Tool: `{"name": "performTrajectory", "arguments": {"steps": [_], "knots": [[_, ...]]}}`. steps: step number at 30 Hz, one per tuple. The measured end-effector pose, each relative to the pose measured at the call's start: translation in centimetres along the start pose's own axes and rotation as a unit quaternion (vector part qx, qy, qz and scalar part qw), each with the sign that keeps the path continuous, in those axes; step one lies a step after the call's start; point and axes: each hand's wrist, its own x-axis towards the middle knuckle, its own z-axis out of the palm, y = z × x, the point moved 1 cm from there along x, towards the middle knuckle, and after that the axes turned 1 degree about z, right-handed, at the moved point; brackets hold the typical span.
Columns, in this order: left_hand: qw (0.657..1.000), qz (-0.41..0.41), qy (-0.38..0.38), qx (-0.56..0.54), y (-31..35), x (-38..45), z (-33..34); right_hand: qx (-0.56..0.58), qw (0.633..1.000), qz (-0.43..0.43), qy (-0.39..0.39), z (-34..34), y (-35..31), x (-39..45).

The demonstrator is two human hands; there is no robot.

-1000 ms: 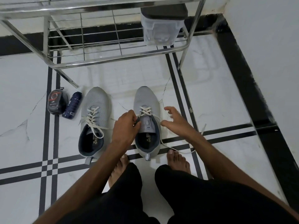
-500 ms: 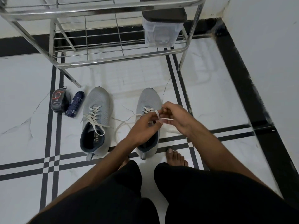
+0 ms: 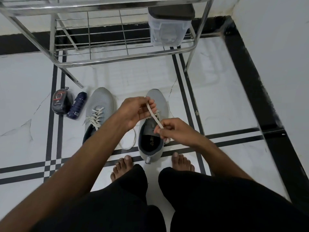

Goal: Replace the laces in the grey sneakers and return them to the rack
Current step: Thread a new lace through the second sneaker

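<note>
White lace (image 3: pixel 154 117) is pinched taut between left hand (image 3: pixel 135 111) and right hand (image 3: pixel 173 129) mid-frame over the right-hand sneaker (image 3: pixel 155 131), so I'd keep it flat and untwisted while working each eyelet.

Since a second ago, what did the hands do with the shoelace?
Both hands came up off the right sneaker. The left hand and right hand each took a grip on its lace and now pinch it, stretched between them above the shoe. A loop of lace now lies on the floor. The left sneaker, bottle, pouch and rack stayed put.
</note>
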Motion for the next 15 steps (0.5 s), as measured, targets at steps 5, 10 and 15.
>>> {"name": "performTrajectory", "arguments": {"steps": [5, 10, 15], "knots": [[0.922, 0.095, 0.086, 0.365, -0.7, 0.0, -2.5, 0.481, 0.874, 0.032, 0.066, -2.4, -1.5, 0.8], [0.898, 0.151, -0.082, 0.406, -5.8, -2.1, -1.3, 0.672, 0.726, 0.053, 0.138, -1.6, -2.6, 4.8], [0.927, 0.163, -0.060, 0.333, -6.6, -1.9, -2.3, 0.657, 0.717, 0.094, 0.213, -2.2, -0.9, 6.6]]}}
